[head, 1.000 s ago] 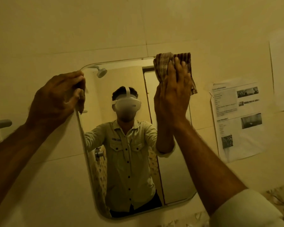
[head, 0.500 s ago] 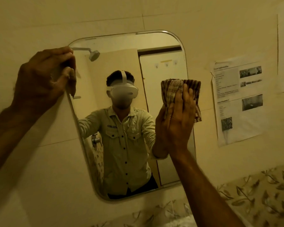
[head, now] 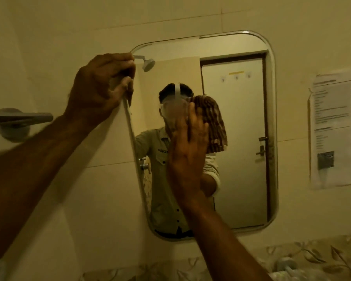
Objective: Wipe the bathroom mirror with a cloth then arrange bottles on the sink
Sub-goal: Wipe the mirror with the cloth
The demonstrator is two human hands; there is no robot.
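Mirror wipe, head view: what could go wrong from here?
1. The left hand grips the mirror by its upper-left edge; a hard push from the right hand could shift or strain the mirror if its mounting is loose.
2. The cloth covers only the middle; the far right side and bottom could be left unwiped.
3. A sweep past the right edge could catch the paper notice on the wall.
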